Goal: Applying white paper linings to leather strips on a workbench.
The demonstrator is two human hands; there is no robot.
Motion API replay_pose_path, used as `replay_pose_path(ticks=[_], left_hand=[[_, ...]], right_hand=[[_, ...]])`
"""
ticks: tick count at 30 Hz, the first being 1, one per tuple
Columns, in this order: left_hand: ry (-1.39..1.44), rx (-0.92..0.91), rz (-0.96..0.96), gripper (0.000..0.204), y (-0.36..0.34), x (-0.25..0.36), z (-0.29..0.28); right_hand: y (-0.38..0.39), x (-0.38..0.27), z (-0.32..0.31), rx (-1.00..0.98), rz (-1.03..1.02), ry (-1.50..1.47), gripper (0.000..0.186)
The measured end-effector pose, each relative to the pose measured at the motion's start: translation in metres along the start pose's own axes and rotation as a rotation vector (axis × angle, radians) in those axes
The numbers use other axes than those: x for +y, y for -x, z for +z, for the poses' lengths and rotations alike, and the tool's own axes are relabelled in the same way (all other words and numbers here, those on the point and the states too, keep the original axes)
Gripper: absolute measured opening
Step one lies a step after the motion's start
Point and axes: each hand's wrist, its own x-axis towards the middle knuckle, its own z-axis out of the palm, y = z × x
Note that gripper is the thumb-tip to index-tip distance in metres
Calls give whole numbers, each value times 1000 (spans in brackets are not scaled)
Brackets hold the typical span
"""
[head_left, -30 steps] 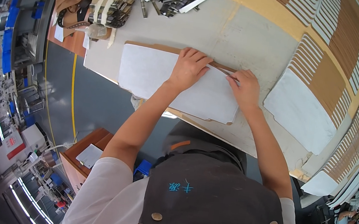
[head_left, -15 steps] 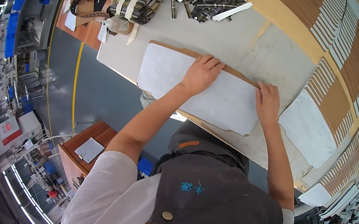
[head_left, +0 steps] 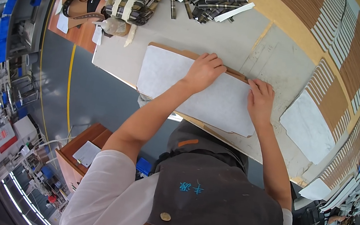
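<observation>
A long white-faced panel with a brown edge strip (head_left: pixel 171 78), perhaps leather or card, lies on the worktable in front of me. My left hand (head_left: pixel 205 73) rests over its far edge near the middle, fingers bent together on the brown strip. At the same edge's right end is my right hand (head_left: pixel 260 99), its thumb and fingers pinching the corner area. Under the fingers the strip is partly hidden, so I cannot tell how it is folded there.
Overlapping white sheets with rows of brown strips (head_left: pixel 323 111) cover the table's right side. Dark plaid strips (head_left: pixel 221 1) lie heaped at the back, beside a tied plaid fabric bundle (head_left: pixel 134 1) and a glue bottle (head_left: pixel 114 26). A brown drawer unit (head_left: pixel 85 144) stands lower left.
My right hand has slid left along the far edge, closer to my left hand. The left hand has shifted slightly right. The panel stays nearly in place.
</observation>
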Motion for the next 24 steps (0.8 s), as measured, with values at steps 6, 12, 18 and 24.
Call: replay_pose_path(ticks=[6, 12, 18, 24], left_hand=[[30, 66, 87, 14, 0, 1, -13], [64, -86, -45, 11, 9, -27, -39], [-126, -172, -337, 17, 59, -87, -111], [478, -53, -945, 14, 103, -97, -141]], right_hand=[[-1, -5, -2, 52, -5, -3, 25], [-2, 4, -8, -11, 109, -130, 6], [15, 38, -26, -164, 534, -388, 17], [21, 44, -31, -288, 788, -655, 19]])
